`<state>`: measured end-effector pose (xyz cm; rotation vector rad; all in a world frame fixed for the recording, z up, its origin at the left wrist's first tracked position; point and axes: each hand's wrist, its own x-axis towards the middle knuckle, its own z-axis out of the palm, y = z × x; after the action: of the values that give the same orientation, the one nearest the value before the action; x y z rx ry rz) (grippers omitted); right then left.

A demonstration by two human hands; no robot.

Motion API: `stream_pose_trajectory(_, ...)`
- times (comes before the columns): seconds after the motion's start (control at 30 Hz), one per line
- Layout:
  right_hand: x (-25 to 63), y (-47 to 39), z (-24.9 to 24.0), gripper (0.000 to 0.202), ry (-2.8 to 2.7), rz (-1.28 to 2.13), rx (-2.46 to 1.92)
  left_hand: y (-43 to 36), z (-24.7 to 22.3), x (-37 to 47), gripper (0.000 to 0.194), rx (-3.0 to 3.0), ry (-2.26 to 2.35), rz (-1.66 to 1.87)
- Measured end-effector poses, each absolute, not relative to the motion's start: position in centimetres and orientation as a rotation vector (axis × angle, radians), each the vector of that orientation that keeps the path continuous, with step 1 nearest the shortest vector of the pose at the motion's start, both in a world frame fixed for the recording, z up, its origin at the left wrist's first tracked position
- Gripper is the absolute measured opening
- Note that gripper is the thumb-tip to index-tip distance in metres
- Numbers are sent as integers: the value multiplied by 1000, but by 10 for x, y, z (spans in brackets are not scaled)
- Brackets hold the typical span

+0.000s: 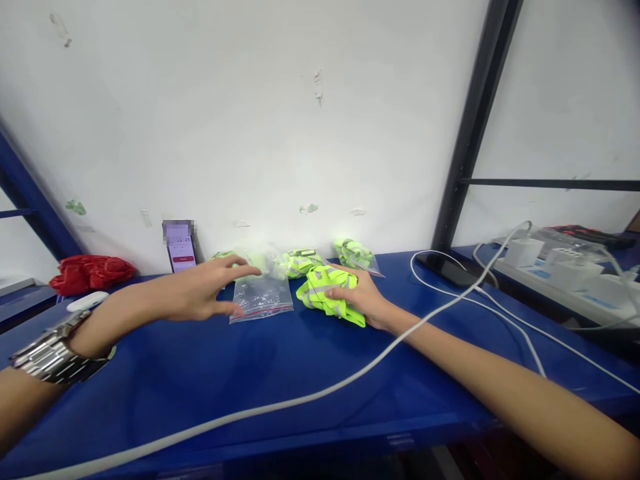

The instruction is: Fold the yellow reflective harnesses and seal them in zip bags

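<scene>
My right hand [361, 297] is closed around a bundled neon-yellow strap with grey reflective bands [325, 293], right of centre over the blue table. My left hand [213, 287] has its thumb and fingers apart and holds nothing; its fingertips are beside a clear zip bag [263, 297] with a red seal line. Behind the bag and the held bundle, more yellow bundles [302, 262] lie along the wall, one of them in a clear bag [354, 255] at the right.
A phone [181, 250] leans on the wall, near a red plastic bag [93, 273]. A white cable [300, 400] crosses the foreground. On the right are a dark phone [450, 270], a black post [467, 133] and chargers in a power strip [565, 280].
</scene>
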<state>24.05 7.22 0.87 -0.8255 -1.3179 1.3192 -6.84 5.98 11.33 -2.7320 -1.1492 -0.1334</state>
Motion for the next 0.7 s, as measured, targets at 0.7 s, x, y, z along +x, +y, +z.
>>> stream_pose_trajectory(0.7,255,84,16,67,-1170,1193,-955,46,78,-13,105,-2729,-1099,2)
